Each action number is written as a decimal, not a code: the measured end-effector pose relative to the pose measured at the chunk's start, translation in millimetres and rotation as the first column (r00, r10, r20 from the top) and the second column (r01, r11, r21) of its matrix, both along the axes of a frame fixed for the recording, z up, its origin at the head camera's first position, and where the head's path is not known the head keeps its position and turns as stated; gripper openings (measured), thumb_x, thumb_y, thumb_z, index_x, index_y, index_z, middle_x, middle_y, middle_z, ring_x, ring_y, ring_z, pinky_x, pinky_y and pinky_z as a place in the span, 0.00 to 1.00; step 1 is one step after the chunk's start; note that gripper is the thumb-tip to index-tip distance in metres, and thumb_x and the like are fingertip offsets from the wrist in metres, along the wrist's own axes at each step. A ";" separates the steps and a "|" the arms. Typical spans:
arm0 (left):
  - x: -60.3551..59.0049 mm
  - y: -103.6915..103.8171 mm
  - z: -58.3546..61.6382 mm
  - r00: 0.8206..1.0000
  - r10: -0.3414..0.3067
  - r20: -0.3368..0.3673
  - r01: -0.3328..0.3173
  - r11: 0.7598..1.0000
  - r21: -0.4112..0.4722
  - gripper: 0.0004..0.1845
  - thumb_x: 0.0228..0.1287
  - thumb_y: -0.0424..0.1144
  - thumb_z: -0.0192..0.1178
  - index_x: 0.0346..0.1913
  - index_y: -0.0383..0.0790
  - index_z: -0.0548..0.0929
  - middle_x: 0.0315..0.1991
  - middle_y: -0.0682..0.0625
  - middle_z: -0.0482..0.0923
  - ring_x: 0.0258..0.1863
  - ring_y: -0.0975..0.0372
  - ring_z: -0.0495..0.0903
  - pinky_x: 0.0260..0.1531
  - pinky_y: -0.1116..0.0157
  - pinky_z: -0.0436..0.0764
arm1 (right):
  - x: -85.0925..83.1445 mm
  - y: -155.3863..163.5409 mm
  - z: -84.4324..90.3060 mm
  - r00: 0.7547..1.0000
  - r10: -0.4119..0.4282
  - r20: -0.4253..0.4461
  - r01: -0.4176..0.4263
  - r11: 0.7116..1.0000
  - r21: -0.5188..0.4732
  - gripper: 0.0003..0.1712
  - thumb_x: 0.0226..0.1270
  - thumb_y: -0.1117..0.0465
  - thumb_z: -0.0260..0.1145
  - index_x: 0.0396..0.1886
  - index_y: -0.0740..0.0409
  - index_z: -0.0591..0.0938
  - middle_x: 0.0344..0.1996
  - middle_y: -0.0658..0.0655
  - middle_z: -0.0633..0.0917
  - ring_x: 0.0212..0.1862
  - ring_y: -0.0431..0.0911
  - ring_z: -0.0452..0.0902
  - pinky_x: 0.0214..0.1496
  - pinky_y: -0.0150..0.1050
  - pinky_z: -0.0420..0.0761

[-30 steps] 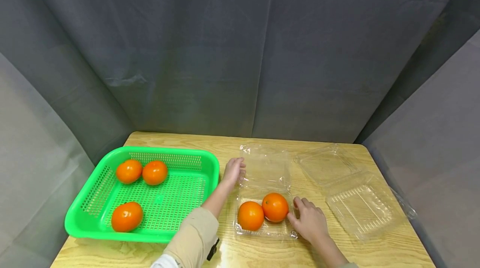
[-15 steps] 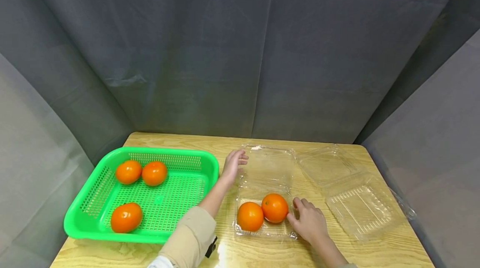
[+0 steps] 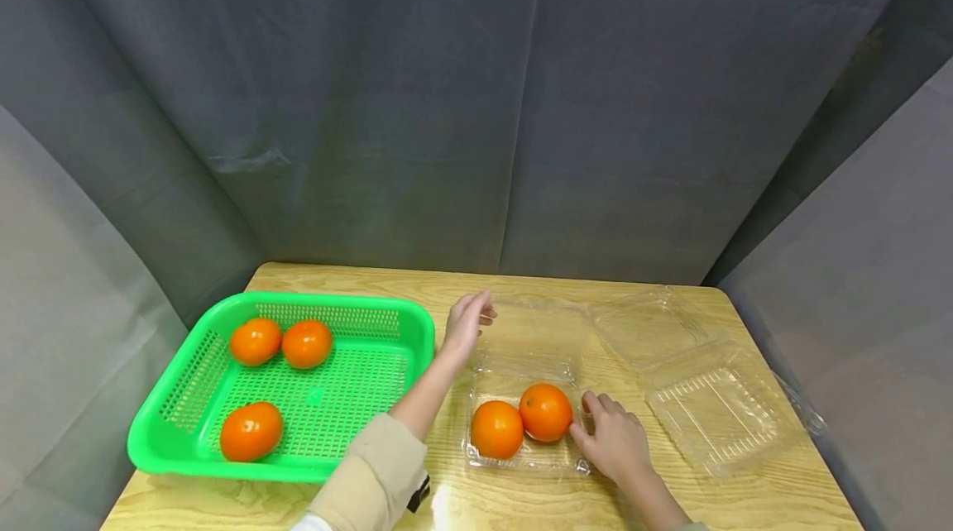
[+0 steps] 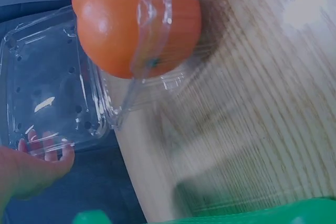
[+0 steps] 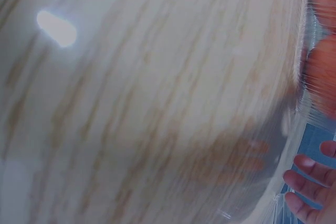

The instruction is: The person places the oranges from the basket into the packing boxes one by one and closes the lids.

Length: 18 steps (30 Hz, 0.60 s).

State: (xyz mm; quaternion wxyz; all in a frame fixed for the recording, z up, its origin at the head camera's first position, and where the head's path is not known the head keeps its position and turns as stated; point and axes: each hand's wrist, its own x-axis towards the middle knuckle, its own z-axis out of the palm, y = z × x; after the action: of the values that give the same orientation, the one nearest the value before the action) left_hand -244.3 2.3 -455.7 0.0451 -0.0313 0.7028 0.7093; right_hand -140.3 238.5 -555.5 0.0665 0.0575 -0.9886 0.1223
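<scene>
Head view: on the wooden worktop (image 3: 521,506) a clear clamshell box (image 3: 524,419) stands open with two oranges (image 3: 521,422) touching each other in its tray. The left hand (image 3: 466,322) lifts the box's lid (image 3: 532,332) by its left edge, fingers bent lightly on the rim. The right hand (image 3: 614,440) lies flat and relaxed against the tray's right side, fingertips at the right orange. The two hands are well apart, one at each end of the box. A green basket (image 3: 186,452) with three more oranges sits to the left; a second, open clear box (image 3: 700,382) lies to the right.

Left wrist view: an orange (image 4: 105,30) shows behind the clear tray wall, the lid (image 4: 47,77) spread beyond it, fingertips (image 4: 47,153) on its edge.

Right wrist view: blurred wood grain, an orange (image 5: 321,72) at the right edge, fingers (image 5: 307,182) straight
</scene>
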 end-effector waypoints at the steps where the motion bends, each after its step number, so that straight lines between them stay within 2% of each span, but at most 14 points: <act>1: -1.3 0.5 -3.6 1.000 0.005 -0.005 -0.005 1.000 -0.005 0.22 0.67 0.47 0.46 0.39 0.26 0.74 0.40 0.31 0.77 0.34 0.55 0.77 0.29 0.67 0.69 | -0.1 -0.1 0.0 1.000 0.000 -0.001 0.000 1.000 0.000 0.17 0.51 0.48 0.63 0.37 0.53 0.75 0.30 0.51 0.77 0.31 0.47 0.73 0.31 0.44 0.73; 5: 4.8 2.1 -3.8 0.999 0.019 -0.037 -0.020 0.999 -0.030 0.21 0.66 0.50 0.47 0.36 0.30 0.75 0.37 0.36 0.78 0.32 0.61 0.75 0.36 0.64 0.71 | -0.1 0.0 -0.1 1.000 0.000 -0.007 0.000 1.000 -0.003 0.17 0.51 0.49 0.63 0.36 0.53 0.75 0.29 0.51 0.76 0.30 0.47 0.72 0.30 0.43 0.73; 10: 14.2 3.0 -3.1 0.997 0.022 -0.068 -0.026 0.998 -0.055 0.21 0.66 0.49 0.47 0.32 0.31 0.75 0.33 0.40 0.77 0.35 0.56 0.75 0.44 0.58 0.72 | -0.2 0.5 -1.6 1.000 -0.001 -0.017 0.000 1.000 -0.005 0.17 0.50 0.48 0.63 0.36 0.52 0.75 0.28 0.51 0.76 0.29 0.46 0.71 0.29 0.43 0.72; 14: 23.1 2.8 -3.4 0.997 0.016 -0.070 -0.021 0.997 -0.080 0.20 0.66 0.49 0.47 0.32 0.33 0.76 0.33 0.44 0.77 0.39 0.53 0.74 0.41 0.61 0.70 | -0.3 0.7 -1.8 1.000 -0.001 -0.012 0.001 1.000 -0.010 0.17 0.50 0.48 0.63 0.36 0.52 0.75 0.29 0.51 0.76 0.30 0.47 0.73 0.30 0.44 0.73; 18: 33.4 3.0 -4.0 0.995 0.010 -0.096 -0.019 0.996 -0.091 0.19 0.66 0.48 0.47 0.35 0.33 0.76 0.35 0.43 0.76 0.35 0.55 0.71 0.37 0.64 0.69 | 0.0 1.0 -0.8 1.000 0.000 -0.002 0.000 1.000 -0.018 0.17 0.51 0.48 0.63 0.37 0.52 0.75 0.30 0.51 0.77 0.31 0.48 0.74 0.31 0.46 0.74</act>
State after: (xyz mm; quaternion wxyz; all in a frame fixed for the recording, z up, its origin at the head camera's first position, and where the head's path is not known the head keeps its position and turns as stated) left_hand -210.9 5.4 -459.7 0.0049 -0.0047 0.7358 0.6771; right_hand -140.3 239.5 -556.3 0.0677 0.0571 -0.9874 0.1310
